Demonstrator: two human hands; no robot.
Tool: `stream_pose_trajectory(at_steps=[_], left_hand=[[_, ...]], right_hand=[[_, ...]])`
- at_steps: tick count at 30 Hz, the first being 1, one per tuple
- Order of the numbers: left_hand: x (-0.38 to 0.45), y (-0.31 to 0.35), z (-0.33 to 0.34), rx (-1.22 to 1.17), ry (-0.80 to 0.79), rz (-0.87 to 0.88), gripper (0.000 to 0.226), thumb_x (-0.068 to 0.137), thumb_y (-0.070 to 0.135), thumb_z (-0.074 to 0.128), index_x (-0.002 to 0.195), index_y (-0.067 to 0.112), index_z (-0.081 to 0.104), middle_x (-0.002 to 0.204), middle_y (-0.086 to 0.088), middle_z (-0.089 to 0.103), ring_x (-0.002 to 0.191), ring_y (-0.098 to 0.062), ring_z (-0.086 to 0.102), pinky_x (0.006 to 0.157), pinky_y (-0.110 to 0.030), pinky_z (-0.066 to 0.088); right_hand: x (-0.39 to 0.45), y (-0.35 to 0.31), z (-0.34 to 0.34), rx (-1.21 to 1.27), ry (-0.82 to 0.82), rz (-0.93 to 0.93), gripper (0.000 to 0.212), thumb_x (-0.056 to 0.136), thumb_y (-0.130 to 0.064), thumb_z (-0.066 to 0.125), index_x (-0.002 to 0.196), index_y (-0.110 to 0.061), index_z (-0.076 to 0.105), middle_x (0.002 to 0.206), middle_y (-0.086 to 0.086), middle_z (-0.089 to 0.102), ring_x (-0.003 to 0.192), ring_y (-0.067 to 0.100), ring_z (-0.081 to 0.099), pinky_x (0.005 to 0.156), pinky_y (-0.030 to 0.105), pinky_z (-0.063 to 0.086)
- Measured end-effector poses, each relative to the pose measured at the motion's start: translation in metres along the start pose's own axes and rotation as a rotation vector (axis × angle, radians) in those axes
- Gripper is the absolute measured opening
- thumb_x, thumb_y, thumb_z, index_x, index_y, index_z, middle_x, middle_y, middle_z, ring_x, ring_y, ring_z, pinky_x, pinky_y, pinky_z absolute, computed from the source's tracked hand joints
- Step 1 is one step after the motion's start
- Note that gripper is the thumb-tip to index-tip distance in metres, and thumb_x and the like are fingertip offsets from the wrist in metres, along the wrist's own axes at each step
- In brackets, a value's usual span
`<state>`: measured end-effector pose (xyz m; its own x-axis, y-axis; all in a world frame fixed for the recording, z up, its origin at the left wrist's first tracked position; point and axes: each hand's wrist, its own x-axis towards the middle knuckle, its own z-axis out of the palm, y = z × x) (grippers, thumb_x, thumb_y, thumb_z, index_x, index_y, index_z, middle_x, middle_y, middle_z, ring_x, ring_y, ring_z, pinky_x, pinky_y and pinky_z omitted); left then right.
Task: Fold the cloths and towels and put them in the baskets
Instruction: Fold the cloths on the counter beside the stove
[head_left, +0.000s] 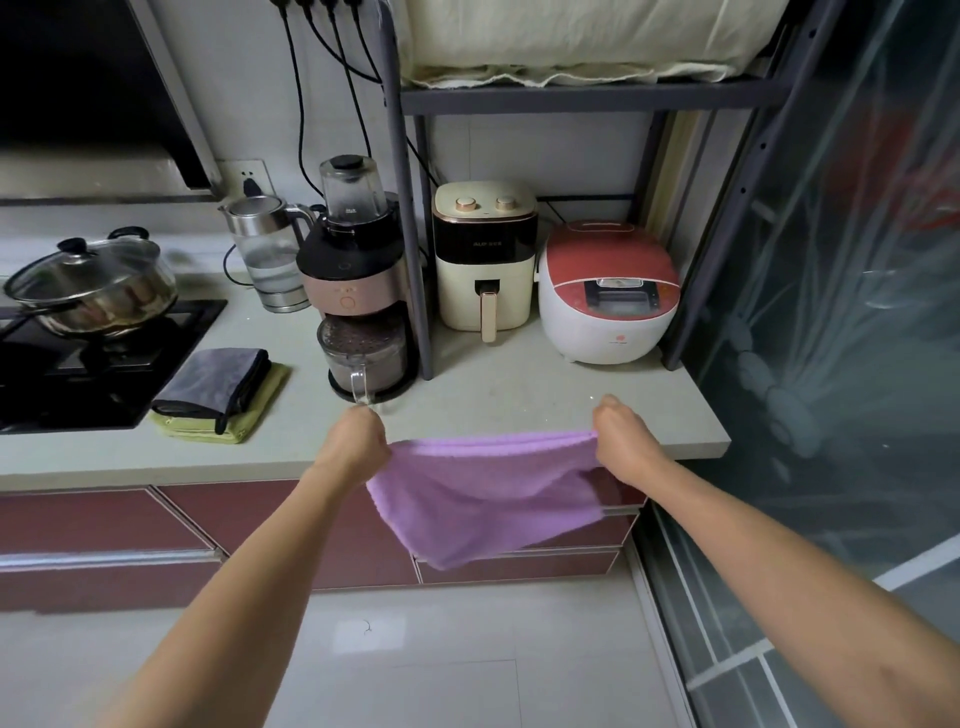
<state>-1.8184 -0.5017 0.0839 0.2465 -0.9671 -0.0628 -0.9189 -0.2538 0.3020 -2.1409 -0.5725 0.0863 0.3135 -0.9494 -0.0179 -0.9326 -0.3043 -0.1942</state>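
Left hand (358, 441) and right hand (626, 436) each pinch an upper corner of the purple towel (483, 499), fingers curled on the fabric. Towel is stretched between them at the counter (519, 400) front edge, its top doubled over, the rest hanging before the red drawers (104, 525). A folded grey cloth (218, 382) lies on a folded green cloth (249, 415) on the counter, beside the stove (104, 364). Blender (358, 280), air fryer (485, 260) and rice cooker (608, 291) stand behind.

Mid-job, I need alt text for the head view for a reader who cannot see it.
Both hands, left hand and right hand, hold a purple towel stretched by its top corners at the countertop edge. A folded grey cloth lies on a green cloth beside the stove.
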Motion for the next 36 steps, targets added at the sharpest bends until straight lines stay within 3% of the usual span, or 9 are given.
stream_pose_trajectory(at_steps=[3, 8, 14, 20, 23, 25, 28, 30, 36], left_hand=[[0.003, 0.019, -0.011, -0.251, 0.132, 0.021, 0.006, 0.067, -0.001, 0.065, 0.065, 0.003, 0.060, 0.070, -0.010, 0.061, 0.065, -0.026, 0.051, 0.055, -0.027, 0.036], [-0.005, 0.005, -0.001, -0.385, 0.106, 0.086, 0.028, 0.069, -0.009, 0.063, 0.078, 0.012, 0.046, 0.079, -0.007, 0.060, 0.077, -0.025, 0.058, 0.063, -0.033, 0.044], [-0.007, 0.001, -0.011, -0.608, 0.010, 0.144, 0.062, 0.068, -0.028, 0.045, 0.042, 0.025, 0.063, 0.072, 0.018, 0.070, 0.082, 0.010, 0.063, 0.077, -0.009, 0.045], [0.003, 0.021, -0.024, -0.223, 0.087, 0.411, 0.062, 0.069, -0.018, 0.046, 0.083, 0.035, 0.076, 0.087, 0.024, 0.066, 0.088, -0.005, 0.064, 0.081, -0.020, 0.050], [0.002, 0.044, -0.026, 0.019, 0.304, 0.420, 0.043, 0.074, -0.008, 0.052, 0.103, 0.018, 0.071, 0.096, 0.002, 0.064, 0.086, -0.026, 0.060, 0.072, -0.037, 0.053], [0.008, 0.061, -0.020, 0.188, 0.424, 0.365, 0.032, 0.073, 0.004, 0.067, 0.104, 0.009, 0.065, 0.094, -0.008, 0.059, 0.083, -0.032, 0.056, 0.066, -0.039, 0.051], [0.014, 0.085, -0.008, 0.384, 0.504, 0.338, 0.054, 0.062, 0.026, 0.080, 0.107, 0.002, 0.062, 0.098, -0.014, 0.058, 0.086, -0.032, 0.052, 0.072, -0.039, 0.049], [0.015, 0.095, 0.003, 0.386, 0.486, 0.304, 0.065, 0.063, 0.033, 0.078, 0.114, -0.001, 0.059, 0.106, -0.016, 0.057, 0.096, -0.033, 0.050, 0.080, -0.040, 0.050], [0.020, 0.085, 0.040, 0.157, 0.404, 0.169, 0.060, 0.074, 0.037, 0.058, 0.118, -0.005, 0.051, 0.117, -0.021, 0.050, 0.102, -0.038, 0.049, 0.091, -0.041, 0.042]], right_hand=[[0.009, -0.009, -0.013, 0.116, 0.174, 0.004, 0.019, 0.086, 0.013, 0.047, 0.083, -0.006, 0.049, 0.092, 0.006, 0.040, 0.070, 0.024, 0.045, 0.062, 0.032, 0.034], [0.007, 0.008, -0.013, 0.149, 0.075, 0.114, 0.011, 0.090, 0.002, 0.048, 0.081, -0.004, 0.050, 0.084, 0.013, 0.056, 0.073, 0.028, 0.053, 0.062, 0.033, 0.043], [0.008, 0.032, -0.039, 0.409, 0.100, 0.032, 0.017, 0.089, -0.012, 0.061, 0.074, -0.013, 0.052, 0.072, 0.009, 0.059, 0.070, 0.023, 0.055, 0.063, 0.033, 0.043], [0.008, 0.046, -0.068, 0.439, 0.077, -0.062, 0.022, 0.091, 0.002, 0.048, 0.079, -0.015, 0.042, 0.074, 0.010, 0.052, 0.067, 0.027, 0.058, 0.053, 0.025, 0.049], [0.014, 0.046, -0.082, 0.396, 0.109, -0.199, 0.040, 0.078, 0.018, 0.040, 0.066, -0.016, 0.058, 0.076, 0.004, 0.057, 0.076, 0.021, 0.056, 0.074, 0.031, 0.049], [0.026, 0.046, -0.081, 0.239, 0.088, -0.261, 0.040, 0.081, 0.016, 0.043, 0.094, -0.009, 0.071, 0.103, 0.008, 0.063, 0.104, 0.022, 0.055, 0.091, 0.026, 0.038], [0.040, 0.036, -0.060, 0.023, 0.347, -0.152, 0.041, 0.086, 0.003, 0.049, 0.126, -0.002, 0.055, 0.133, 0.010, 0.051, 0.123, 0.027, 0.044, 0.099, 0.036, 0.041], [0.040, 0.020, -0.043, 0.014, 0.496, -0.078, 0.050, 0.081, -0.004, 0.061, 0.129, 0.004, 0.050, 0.140, 0.017, 0.046, 0.127, 0.034, 0.043, 0.100, 0.044, 0.046], [0.052, -0.002, 0.010, 0.018, 0.465, -0.065, 0.074, 0.070, -0.021, 0.080, 0.130, 0.009, 0.049, 0.142, 0.025, 0.043, 0.129, 0.037, 0.046, 0.103, 0.047, 0.042]])
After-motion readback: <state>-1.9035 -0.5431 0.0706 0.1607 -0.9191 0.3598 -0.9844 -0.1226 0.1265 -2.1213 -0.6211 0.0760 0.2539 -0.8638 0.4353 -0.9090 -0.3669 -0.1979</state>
